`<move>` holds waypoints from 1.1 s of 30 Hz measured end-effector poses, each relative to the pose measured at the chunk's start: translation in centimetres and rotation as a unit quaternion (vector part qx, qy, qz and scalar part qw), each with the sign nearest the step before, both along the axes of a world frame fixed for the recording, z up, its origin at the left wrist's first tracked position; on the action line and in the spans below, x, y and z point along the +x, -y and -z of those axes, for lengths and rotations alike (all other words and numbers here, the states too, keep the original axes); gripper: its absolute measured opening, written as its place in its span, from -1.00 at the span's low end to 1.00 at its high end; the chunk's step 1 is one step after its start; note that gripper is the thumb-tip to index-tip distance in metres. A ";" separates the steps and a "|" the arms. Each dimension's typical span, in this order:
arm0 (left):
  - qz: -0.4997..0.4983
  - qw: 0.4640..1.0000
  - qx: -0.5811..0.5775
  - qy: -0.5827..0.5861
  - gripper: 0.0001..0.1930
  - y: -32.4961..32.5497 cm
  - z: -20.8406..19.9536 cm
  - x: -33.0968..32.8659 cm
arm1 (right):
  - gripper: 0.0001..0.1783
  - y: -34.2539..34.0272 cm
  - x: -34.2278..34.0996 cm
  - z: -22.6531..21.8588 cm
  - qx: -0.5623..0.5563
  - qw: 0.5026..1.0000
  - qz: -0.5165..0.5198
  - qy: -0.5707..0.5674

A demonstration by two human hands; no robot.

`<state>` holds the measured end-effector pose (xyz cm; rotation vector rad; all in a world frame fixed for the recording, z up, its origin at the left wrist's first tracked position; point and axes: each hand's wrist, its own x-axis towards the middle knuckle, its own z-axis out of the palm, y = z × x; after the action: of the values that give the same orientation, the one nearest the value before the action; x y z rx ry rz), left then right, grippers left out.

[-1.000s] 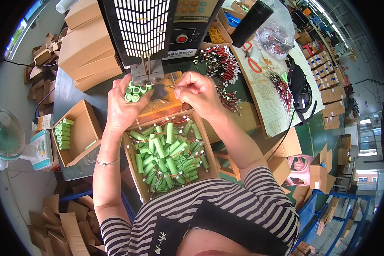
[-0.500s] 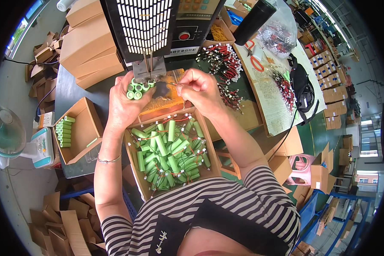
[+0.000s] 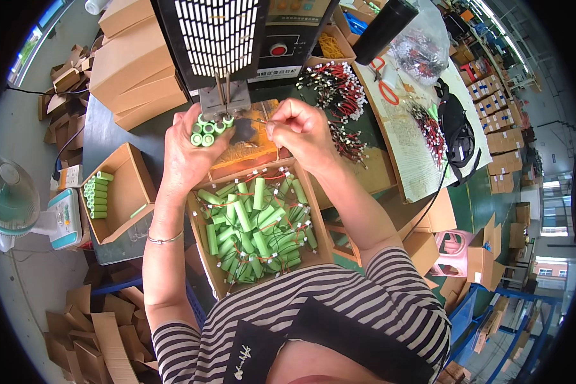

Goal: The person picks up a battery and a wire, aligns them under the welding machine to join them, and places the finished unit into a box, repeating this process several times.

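Observation:
In my left hand (image 3: 187, 153) is a bundle of several green cylindrical battery cells (image 3: 202, 133), ends facing me. Its fingers wrap around them, directly under two copper-coloured pins (image 3: 222, 89) of a black spot-welding machine (image 3: 278, 48). To the right, the fingers of my right hand (image 3: 303, 133) are pinched together above a worn orange-brown work pad (image 3: 256, 144). Something thin pokes out from those fingertips toward the cells, too small to make out. Nearer me, a cardboard box (image 3: 205, 253) holds many green cells with red and black wires and white connectors.
At left, an open carton (image 3: 127, 195) contains a stack of green cells, beside a fan (image 3: 19, 198). Wire bundles with white connectors (image 3: 336, 89) lie right of the machine. Orange-handled scissors (image 3: 386, 91) and a black cylinder (image 3: 385, 31) are farther right. Flattened cardboard (image 3: 134, 57) stands at back left.
My right hand has risen very slightly, still pinched. The left hand keeps its hold on the cells under the pins, and the view has shifted a little.

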<state>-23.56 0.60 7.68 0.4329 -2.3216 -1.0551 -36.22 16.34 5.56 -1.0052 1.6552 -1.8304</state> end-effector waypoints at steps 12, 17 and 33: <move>0.006 1.000 0.005 0.001 -0.65 -0.1 0.1 -0.2 | -0.91 -0.3 -0.5 0.0 0.004 0.999 0.004 -0.032; -0.002 1.000 0.000 -0.002 -0.65 0.1 0.1 0.3 | -0.90 -0.1 0.0 -0.4 0.009 1.000 -0.005 -0.019; 0.170 0.572 0.798 -0.078 -0.72 -5.1 0.1 6.8 | -0.85 -2.1 4.2 -9.3 -0.091 0.935 -0.325 -0.108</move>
<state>-16.73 5.67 7.58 0.4108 -0.5759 -3.0015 -32.04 18.48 14.84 -1.6467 1.0664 -1.4656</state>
